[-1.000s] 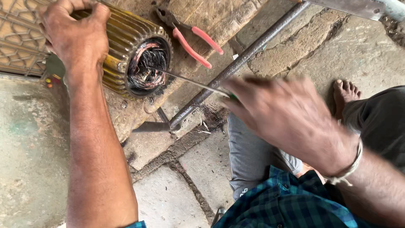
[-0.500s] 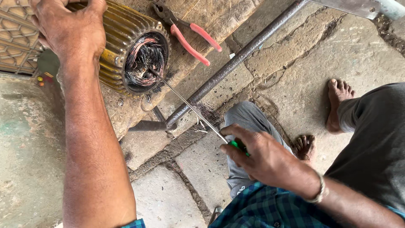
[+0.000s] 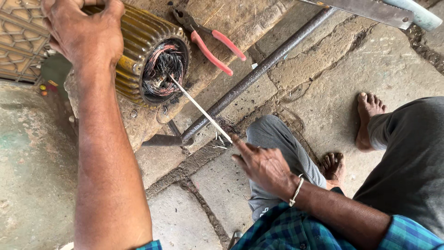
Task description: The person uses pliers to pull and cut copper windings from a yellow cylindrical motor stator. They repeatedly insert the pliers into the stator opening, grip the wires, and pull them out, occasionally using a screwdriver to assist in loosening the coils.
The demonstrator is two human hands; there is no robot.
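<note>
My left hand [image 3: 85, 32] grips the top of a yellow ribbed motor housing [image 3: 143, 44] that lies on a stone ledge, its open end showing tangled copper windings [image 3: 163, 71]. My right hand [image 3: 262, 163] is closed on the near end of a thin pale strip [image 3: 201, 109]. The strip runs up and to the left, and its far tip sits inside the windings. A metal bangle is on my right wrist.
Red-handled pliers [image 3: 213, 42] lie on the ledge right of the motor. A long dark metal rod [image 3: 259, 71] slants across the stone floor. A hammer head [image 3: 162, 140] rests under the ledge. My bare feet [image 3: 367, 115] and grey-trousered knee are at right.
My right hand pulled back toward me and down, drawing the thin strip further out of the motor windings. My left hand stayed on the motor housing.
</note>
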